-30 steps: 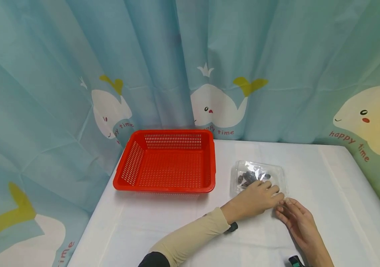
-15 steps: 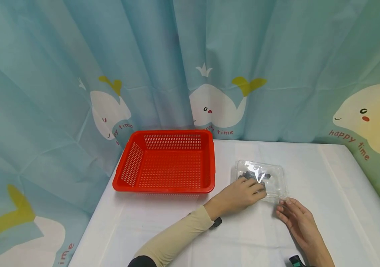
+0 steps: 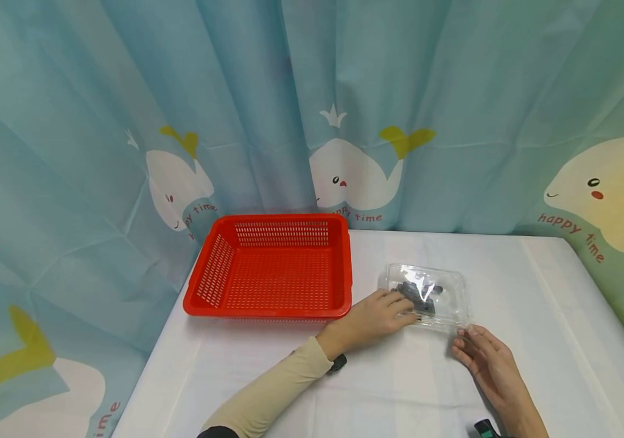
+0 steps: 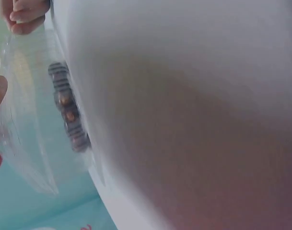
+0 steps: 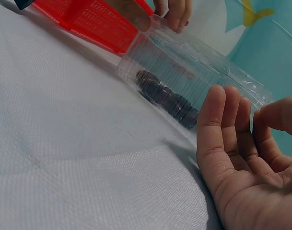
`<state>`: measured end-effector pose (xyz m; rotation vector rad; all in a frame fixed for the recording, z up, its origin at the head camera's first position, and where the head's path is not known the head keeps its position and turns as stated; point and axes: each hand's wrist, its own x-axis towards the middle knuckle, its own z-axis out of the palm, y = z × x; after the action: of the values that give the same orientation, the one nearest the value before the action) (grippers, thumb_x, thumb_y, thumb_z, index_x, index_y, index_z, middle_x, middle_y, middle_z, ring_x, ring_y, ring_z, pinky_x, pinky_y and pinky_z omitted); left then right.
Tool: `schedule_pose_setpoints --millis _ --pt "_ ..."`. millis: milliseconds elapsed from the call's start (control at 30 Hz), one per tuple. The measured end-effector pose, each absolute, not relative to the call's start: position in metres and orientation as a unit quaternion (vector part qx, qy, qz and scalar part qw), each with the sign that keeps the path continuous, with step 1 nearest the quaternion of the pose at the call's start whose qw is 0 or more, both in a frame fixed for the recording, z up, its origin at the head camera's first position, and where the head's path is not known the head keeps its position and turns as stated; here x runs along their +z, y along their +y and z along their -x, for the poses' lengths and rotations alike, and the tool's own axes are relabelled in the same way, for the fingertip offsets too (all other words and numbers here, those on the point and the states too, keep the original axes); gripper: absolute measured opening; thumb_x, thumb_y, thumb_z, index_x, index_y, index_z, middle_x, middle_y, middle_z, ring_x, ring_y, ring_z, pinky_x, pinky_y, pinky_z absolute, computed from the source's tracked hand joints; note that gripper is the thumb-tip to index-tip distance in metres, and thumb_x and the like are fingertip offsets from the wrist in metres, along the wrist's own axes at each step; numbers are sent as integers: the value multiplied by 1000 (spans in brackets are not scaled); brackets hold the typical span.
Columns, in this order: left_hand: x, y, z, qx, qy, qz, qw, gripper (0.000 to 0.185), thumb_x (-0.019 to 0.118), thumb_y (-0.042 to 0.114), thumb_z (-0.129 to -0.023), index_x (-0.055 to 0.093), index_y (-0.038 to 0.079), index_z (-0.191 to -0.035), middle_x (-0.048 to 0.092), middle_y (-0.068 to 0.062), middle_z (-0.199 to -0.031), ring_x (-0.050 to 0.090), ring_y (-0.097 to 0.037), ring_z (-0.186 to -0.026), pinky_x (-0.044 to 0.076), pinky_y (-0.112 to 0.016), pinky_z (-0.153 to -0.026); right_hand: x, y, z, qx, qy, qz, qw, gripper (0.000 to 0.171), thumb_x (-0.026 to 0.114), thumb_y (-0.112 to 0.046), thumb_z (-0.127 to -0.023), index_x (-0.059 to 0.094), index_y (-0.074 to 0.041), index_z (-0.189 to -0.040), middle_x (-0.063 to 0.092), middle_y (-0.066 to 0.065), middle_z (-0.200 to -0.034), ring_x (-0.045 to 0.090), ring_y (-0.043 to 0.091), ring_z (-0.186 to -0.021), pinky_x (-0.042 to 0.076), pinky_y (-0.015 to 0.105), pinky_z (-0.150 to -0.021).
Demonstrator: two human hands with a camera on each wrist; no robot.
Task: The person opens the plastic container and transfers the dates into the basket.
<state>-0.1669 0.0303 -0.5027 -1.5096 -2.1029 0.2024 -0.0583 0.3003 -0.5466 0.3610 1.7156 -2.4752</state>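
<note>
A clear plastic box (image 3: 451, 298) with a clear lid stands on the white table, its lid down over several small dark brown oval pieces (image 5: 167, 98) that look like dates. At the box's near left corner my left hand (image 3: 372, 319) holds the rim, fingers over the top and thumb at the front edge. The near right corner is pinched between the thumb and index finger of my right hand (image 3: 492, 368); its other fingers stand beside the box wall, as the right wrist view shows. Only fingertips of the left hand show in the left wrist view.
A red perforated plastic basket (image 3: 349, 267) stands left of the box, near the left forearm. White cloth (image 3: 399, 389) covers the table. Behind it hangs a blue-green curtain (image 3: 257, 121) with whale prints.
My left hand has slid leftward along the box's front edge, from the near right corner to the near left corner. The right hand and the box have stayed in place.
</note>
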Motion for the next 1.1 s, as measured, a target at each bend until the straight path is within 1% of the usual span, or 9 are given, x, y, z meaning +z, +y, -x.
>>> schedule_pose_setpoints --millis 167,433,667,767,867,933,1100 --pt "-507 25 168 65 -780 560 273 28 56 16 -106 68 30 -128 67 10 -131 60 -11 -121 50 -25 -97 -547 300 59 -812 569 -121 55 15 52 -22 -111 67 -20 -112 69 -8 -106 70 4 -98 60 23 -93" --pt "-513 17 169 37 -772 558 303 27 60 14 -103 70 27 -125 68 7 -131 61 -14 -122 53 -26 -97 -548 300 60 -811 568 -127 60 12 54 -21 -110 66 -21 -111 70 -9 -106 71 5 -97 61 24 -92" --pt "-514 17 170 10 -774 559 297 28 61 11 -102 70 25 -125 68 5 -130 60 -15 -122 54 -23 -93 -548 306 59 -809 570 -129 56 14 54 -21 -110 67 -23 -111 70 -11 -106 71 4 -97 61 24 -91" --pt "-513 18 170 -3 -776 563 284 27 59 8 -103 70 21 -123 67 3 -129 59 -15 -122 53 -22 -100 -548 308 58 -807 568 -147 57 12 56 -24 -109 68 -25 -110 71 -12 -104 71 3 -96 61 23 -90" --pt "-511 19 170 -10 -779 568 265 26 58 6 -103 70 18 -123 66 0 -129 59 -16 -123 49 -22 -109 -547 311 57 -806 568 -160 52 11 56 -26 -109 68 -25 -108 70 -13 -103 71 3 -95 61 23 -89" --pt "-510 20 170 -6 -783 568 254 26 58 5 -103 70 17 -124 66 0 -131 58 -16 -125 46 -22 -114 -547 313 57 -805 569 -162 50 11 56 -27 -109 67 -25 -108 70 -14 -104 71 2 -95 61 22 -90" --pt "-508 22 169 5 -791 567 232 26 58 5 -103 68 17 -123 64 1 -134 55 -15 -128 44 -20 -115 -546 317 57 -805 568 -166 44 11 57 -27 -109 67 -24 -107 70 -13 -103 71 2 -96 60 22 -90"
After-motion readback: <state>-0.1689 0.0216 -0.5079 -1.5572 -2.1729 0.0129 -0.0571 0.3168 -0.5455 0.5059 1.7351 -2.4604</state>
